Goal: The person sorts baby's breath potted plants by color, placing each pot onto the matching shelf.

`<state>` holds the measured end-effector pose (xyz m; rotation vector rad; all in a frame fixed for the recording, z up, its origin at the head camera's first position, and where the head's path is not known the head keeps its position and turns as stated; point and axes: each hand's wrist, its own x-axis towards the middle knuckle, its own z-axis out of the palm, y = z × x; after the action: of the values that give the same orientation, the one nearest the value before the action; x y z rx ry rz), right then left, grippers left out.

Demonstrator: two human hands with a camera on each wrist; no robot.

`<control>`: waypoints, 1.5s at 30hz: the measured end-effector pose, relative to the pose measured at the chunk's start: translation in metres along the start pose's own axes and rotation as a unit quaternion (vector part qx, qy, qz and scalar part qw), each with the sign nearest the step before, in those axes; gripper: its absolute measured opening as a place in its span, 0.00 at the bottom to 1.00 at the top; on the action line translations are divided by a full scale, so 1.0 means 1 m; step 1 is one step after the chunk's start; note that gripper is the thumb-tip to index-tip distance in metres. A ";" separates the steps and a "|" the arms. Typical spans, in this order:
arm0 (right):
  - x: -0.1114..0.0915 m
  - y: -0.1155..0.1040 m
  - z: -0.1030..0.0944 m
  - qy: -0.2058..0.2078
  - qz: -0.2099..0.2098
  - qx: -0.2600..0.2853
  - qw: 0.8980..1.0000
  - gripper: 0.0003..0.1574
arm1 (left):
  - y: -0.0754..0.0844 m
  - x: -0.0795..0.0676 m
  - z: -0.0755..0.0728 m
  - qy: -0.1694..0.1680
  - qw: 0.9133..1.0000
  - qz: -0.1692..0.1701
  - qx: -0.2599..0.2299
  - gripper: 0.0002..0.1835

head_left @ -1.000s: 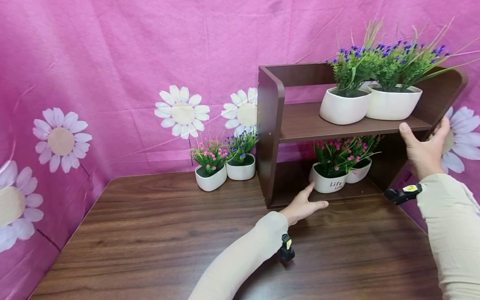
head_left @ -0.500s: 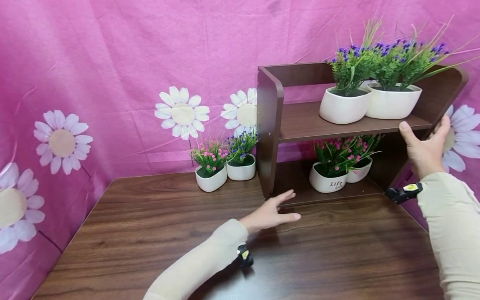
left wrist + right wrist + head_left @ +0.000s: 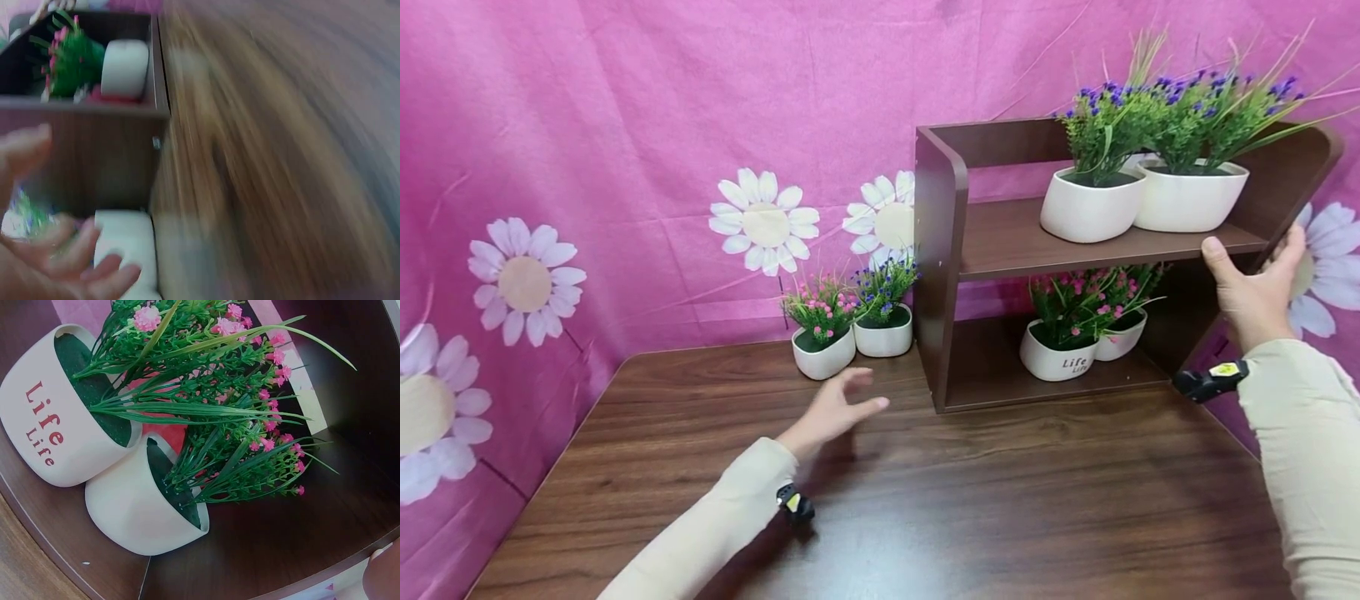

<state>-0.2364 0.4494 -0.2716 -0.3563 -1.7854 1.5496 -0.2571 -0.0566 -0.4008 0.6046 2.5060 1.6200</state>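
Note:
My left hand (image 3: 829, 412) is over the table with relaxed fingers, holding nothing. Just beyond it stand two small white pots on the tabletop, one with pink flowers (image 3: 823, 362) and one with purple flowers (image 3: 883, 337). My right hand (image 3: 1257, 298) grips the right side of a dark brown two-tier shelf (image 3: 938, 267), thumb at the front edge and fingers partly hidden behind the panel. On its lower tier sit a pot marked "Life" (image 3: 53, 419) and a plain white pot (image 3: 137, 506), both with pink flowers.
Two larger white pots with purple flowers, a left one (image 3: 1090, 208) and a right one (image 3: 1191, 200), stand on the upper tier. The wood-grain table (image 3: 985, 500) ends at a pink daisy-print cloth (image 3: 647, 125) behind.
My left hand has moved left, from beside the "Life" pot to in front of the small pots on the table. My right hand has stayed on the shelf.

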 end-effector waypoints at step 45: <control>-0.010 -0.009 0.003 0.005 -0.005 0.021 1.000 0.57 | -0.072 0.050 -0.065 0.204 0.974 -0.097 0.003 0.45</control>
<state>-0.2291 0.4390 -0.2664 -0.3326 -1.7421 1.5727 -0.3412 -0.1190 -0.4307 0.0168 2.7353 1.8111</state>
